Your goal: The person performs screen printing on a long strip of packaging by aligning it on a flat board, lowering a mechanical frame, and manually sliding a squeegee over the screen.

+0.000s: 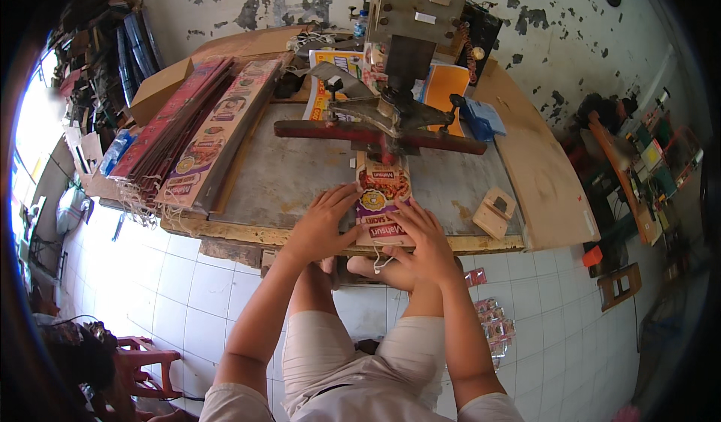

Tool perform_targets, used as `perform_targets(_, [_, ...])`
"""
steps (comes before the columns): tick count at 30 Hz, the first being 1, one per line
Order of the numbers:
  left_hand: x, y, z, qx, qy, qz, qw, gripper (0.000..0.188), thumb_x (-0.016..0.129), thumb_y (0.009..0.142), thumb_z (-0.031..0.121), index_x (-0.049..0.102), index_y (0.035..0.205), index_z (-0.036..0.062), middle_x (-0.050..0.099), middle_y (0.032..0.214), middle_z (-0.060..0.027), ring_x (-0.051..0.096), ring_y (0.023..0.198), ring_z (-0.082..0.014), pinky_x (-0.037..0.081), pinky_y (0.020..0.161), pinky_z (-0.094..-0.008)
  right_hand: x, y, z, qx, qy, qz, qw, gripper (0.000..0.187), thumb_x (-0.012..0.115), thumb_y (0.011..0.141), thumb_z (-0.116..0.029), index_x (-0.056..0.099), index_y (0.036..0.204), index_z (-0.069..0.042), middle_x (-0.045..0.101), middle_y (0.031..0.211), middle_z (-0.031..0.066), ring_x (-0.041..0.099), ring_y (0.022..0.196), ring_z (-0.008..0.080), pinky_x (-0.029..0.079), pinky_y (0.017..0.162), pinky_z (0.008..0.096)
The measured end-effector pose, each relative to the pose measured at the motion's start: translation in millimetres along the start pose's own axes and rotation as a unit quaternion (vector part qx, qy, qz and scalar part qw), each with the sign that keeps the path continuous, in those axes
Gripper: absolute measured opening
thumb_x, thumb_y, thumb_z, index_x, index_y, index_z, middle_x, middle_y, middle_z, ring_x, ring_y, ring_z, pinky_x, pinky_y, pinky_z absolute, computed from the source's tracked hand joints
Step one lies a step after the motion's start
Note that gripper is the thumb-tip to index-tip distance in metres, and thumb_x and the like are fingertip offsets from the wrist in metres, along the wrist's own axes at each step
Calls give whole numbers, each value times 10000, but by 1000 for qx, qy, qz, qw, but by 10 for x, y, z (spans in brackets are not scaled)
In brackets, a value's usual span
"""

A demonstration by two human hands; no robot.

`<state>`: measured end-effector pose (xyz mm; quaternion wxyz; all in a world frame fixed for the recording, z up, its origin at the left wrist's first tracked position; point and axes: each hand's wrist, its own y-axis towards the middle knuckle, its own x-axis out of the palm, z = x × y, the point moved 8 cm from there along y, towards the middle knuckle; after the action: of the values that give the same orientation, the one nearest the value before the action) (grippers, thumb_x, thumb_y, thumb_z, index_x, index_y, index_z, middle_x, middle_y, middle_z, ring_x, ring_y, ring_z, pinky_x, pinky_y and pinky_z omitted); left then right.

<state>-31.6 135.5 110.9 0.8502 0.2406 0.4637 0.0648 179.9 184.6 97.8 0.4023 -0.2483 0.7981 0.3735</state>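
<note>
A long printed card strip (387,232) in purple, red and cream lies lengthwise on the metal work plate, its far end under a press head. At its near end a white string (378,260) hangs over the table edge. My left hand (324,225) rests along the strip's left edge, fingers stretched out and thumb towards the strip. My right hand (422,240) lies over its right edge with the fingers spread, hiding part of the print. Over the far end stands the press (390,117), a dark metal frame with a wide red crossbar (323,130).
Stacks of similar printed strips (218,129) with strings fill the table's left side. A small wooden block (493,213) sits on the right of the plate. Behind the press are colourful sheets (443,95) and a blue object (484,117). Small packets (493,324) lie on the tiled floor.
</note>
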Motion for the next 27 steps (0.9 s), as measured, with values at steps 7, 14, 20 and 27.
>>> perform_targets(7, [69,9,-33,3,15,-5,1000,697,787,970,367,615,1556,33,578,1661,-157,487,1575,-371,361,1313,-519,-16,6,6,19,-11,-15,1000,758,856,938,-445,627,1587,-127,468,1765,102,377,1651,384,305,1321,560])
perform_targets(14, [48,18,1,-6,37,-9,999,699,756,985,362,587,1576,28,570,1669,-153,474,1587,-358,342,1326,-523,9,25,9,20,-32,-14,999,773,838,947,-491,616,1597,-137,449,1772,96,374,1652,366,312,1321,564])
perform_targets(20, [53,39,17,-11,38,-14,999,703,742,992,375,584,1566,2,563,1668,-171,478,1580,-371,356,1310,-544,20,15,15,23,-37,-17,999,797,841,947,-493,590,1622,-151,435,1781,92,366,1658,360,309,1322,574])
perform_targets(27, [32,50,28,-11,34,-14,999,704,746,989,379,585,1566,8,565,1672,-154,484,1574,-376,361,1306,-544,-30,-8,39,57,-36,13,998,900,866,915,-548,575,1623,-74,354,1811,178,330,1671,406,288,1335,594])
